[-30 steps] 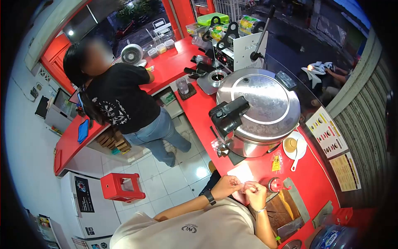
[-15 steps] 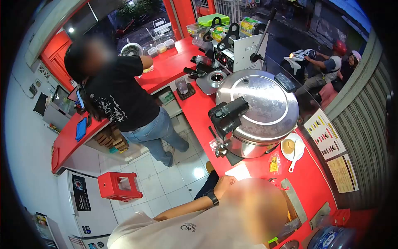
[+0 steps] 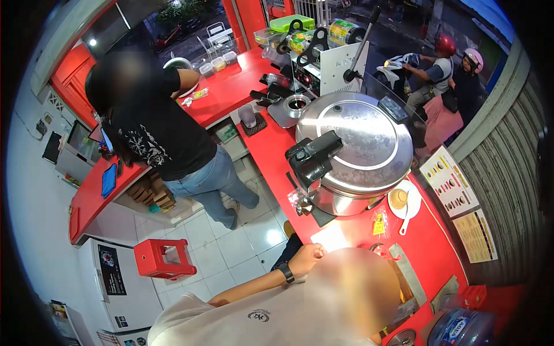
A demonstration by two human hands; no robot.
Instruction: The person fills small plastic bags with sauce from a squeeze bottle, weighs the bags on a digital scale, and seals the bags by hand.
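My left hand [image 3: 306, 259], with a dark watch on its wrist, rests at the edge of the red counter [image 3: 277, 199]. Its fingers are curled in, and what they hold, if anything, is hidden. Just beyond the knuckles lies a white sheet [image 3: 329, 237]. A large steel pot [image 3: 360, 141] with a domed lid stands farther along the counter, a black handle across its near side. Near it are a white plate [image 3: 413, 202] with a small tan cup [image 3: 398, 198] and a yellow sachet [image 3: 379, 222]. A blurred patch covers the area right of my left hand; my right hand cannot be made out.
A co-worker in a black shirt [image 3: 167, 130] stands at the far counter. A cup sealing machine [image 3: 323, 66] stands behind the pot. On the tiled floor is a red stool [image 3: 165, 259]. A water jug [image 3: 461, 330] is at lower right; riders on a motorbike [image 3: 398, 72] are outside.
The view has shifted slightly. Outside, the motorbike and its riders have moved left. The co-worker's arm has moved, and sachets and a white plate rim show beside it. My left hand stays by the sheet.
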